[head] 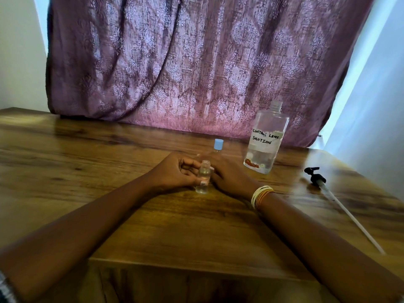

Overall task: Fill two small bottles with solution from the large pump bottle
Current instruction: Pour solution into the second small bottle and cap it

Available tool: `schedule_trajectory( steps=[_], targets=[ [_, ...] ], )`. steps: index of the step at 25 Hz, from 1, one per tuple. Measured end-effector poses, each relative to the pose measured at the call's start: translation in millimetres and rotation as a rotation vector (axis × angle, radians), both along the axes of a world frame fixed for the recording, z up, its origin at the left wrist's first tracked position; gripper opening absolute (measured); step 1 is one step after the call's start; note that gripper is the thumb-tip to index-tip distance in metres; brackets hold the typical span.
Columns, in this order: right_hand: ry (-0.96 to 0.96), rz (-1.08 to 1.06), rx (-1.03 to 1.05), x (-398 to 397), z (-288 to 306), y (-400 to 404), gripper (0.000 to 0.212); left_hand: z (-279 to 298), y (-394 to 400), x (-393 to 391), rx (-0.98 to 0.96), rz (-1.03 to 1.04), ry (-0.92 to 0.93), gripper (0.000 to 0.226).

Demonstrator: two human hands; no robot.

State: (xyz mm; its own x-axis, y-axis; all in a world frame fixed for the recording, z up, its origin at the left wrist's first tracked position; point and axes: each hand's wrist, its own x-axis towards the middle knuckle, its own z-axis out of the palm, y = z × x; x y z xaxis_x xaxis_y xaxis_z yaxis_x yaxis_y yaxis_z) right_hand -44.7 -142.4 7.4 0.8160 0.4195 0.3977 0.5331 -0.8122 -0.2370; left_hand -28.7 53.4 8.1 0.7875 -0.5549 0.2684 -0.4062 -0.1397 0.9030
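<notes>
Got my left hand (177, 169) and right hand (227, 173) both gripping the open small bottle (202, 179) on the counter (109, 154). Capped small bottle (218, 145) sits just behind it, big bottle (265, 138) back-right, pump (317, 177) further right.

We are looking at a brown wood-grain table (131, 226) that is carrying everything here, its glossy top catching light toward the far right corner. Standing on it toward the right is a large clear plastic bottle with an open neck and a handwritten "Contact Lens Solution" label (267, 138), and just left of it a small clear bottle with a light blue cap (218, 145) is standing upright. Lying near the right edge is a black pump head with a long white dip tube (341, 204), and a small clear uncapped bottle (203, 179) is standing near the middle.
</notes>
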Motion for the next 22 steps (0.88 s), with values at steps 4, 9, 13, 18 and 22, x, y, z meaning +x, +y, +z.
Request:
schedule_trajectory(
  steps=[4,9,13,18,22],
  targets=[
    [0.073,-0.017,0.01,1.2,3.1,-7.2,0.019,-0.5,-0.7,0.9,-0.008,-0.005,0.0,0.035],
    [0.157,-0.099,0.528,-8.6,21.2,-22.6,0.033,0.3,-0.2,0.0,0.008,0.007,0.017,0.033],
    [0.172,-0.042,0.657,-17.1,31.7,-18.5,0.03,-1.1,-2.4,-1.2,-0.007,0.012,0.017,0.031],
    [0.117,0.107,0.592,-26.3,38.6,-15.7,0.028,-3.2,-5.2,-2.4,-0.04,0.015,0.036,0.03],
    [0.111,0.099,0.522,-21.9,34.6,-9.6,0.031,-9.1,-7.4,2.2,-0.07,0.023,0.081,0.025]
  ],
)
